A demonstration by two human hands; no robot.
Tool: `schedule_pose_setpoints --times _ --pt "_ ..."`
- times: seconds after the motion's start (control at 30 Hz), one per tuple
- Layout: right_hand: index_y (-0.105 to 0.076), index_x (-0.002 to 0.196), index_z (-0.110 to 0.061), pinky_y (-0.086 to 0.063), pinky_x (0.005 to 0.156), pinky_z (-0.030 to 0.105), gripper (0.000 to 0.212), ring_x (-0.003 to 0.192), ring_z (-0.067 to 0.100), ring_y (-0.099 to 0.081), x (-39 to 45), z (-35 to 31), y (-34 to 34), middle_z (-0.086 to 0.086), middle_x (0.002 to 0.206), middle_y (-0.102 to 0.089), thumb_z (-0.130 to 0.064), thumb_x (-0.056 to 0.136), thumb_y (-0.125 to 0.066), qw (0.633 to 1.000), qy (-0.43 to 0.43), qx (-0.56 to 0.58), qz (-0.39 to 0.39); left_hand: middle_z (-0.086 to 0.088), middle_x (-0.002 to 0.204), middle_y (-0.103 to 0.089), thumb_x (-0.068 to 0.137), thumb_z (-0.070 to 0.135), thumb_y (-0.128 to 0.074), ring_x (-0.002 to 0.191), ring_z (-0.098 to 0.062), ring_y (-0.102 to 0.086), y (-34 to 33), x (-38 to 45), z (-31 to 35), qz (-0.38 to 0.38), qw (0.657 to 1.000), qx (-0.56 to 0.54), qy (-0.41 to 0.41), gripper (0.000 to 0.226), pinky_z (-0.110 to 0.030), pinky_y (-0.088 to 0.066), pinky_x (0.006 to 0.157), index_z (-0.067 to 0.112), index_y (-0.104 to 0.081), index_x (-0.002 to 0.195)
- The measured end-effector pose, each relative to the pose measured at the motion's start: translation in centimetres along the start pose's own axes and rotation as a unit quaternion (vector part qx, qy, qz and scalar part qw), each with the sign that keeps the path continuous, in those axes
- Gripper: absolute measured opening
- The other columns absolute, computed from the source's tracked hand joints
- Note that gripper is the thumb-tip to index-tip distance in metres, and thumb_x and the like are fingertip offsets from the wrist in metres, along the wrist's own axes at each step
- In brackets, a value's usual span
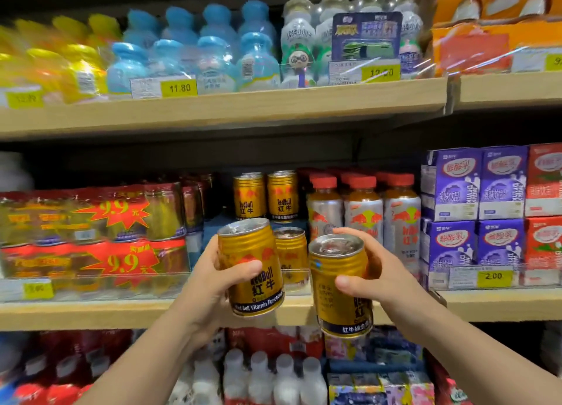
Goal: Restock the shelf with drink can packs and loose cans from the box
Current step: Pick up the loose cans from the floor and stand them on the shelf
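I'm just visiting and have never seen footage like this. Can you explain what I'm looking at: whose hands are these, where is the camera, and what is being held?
There is no machine here. A person wears one wide-angle camera on the head, so you see their own two bare hands from above and behind.

The left hand holds a gold drink can, tilted a little; the right hand holds a second gold can. Both are raised in front of the middle shelf.

On that shelf stand more gold cans, with one nearer the front. To their left lie wrapped can packs marked 9.9; to their right stand red-capped bottles and purple drink cartons. The shelf above carries small blue bottles.
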State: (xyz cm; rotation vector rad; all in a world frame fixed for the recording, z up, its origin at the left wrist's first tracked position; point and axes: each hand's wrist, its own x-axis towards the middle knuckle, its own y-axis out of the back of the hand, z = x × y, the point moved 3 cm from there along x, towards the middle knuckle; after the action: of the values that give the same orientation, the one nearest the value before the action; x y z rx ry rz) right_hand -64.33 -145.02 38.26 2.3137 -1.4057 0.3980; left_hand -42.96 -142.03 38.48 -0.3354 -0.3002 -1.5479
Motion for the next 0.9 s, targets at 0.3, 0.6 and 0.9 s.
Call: schedule_pose_setpoints --times 0.3,0.6,0.9 --pt "-0.046 0.102 -0.047 -0.047 0.091 0.030 0.063 0.112 0.012 -0.053 4.9 -2.7 -3.3 -0.012 0.116 -0.055 -0.024 0.052 -0.076 0.987 0.054 -0.047 0.144 0.005 0.097 -0.064 0.032 0.032 -0.073 0.077 -0.001 -0.066 6.9 3.0 0.7 0.035 0.996 -0.009 -0.082 0.068 -0.012 -0.052 0.054 0.037 -0.052 0.096" --pt "-0.031 0.137 -0.024 -0.040 0.090 0.024 0.077 0.113 0.007 -0.040 9.2 -4.8 -4.7 -0.001 0.133 -0.043 -0.015 0.073 -0.073 0.952 0.075 -0.199 0.221 0.006 0.103 -0.061 0.036 0.039 -0.072 0.095 -0.011 -0.058 9.0 4.8 -1.4 0.073 0.991 -0.007 -0.114 0.066 -0.028 -0.047 0.076 0.040 -0.050 0.099" --pt "-0.023 0.142 -0.024 -0.037 0.094 0.027 0.079 0.131 0.019 -0.037 11.2 -3.6 -4.8 0.003 0.145 -0.036 -0.017 0.079 -0.068 0.952 0.027 -0.194 0.236 0.006 0.101 -0.057 0.036 0.047 -0.065 0.092 -0.008 -0.055 9.2 5.5 -3.2 0.097 0.989 0.028 -0.105 0.086 -0.022 -0.045 0.072 0.025 -0.041 0.116"
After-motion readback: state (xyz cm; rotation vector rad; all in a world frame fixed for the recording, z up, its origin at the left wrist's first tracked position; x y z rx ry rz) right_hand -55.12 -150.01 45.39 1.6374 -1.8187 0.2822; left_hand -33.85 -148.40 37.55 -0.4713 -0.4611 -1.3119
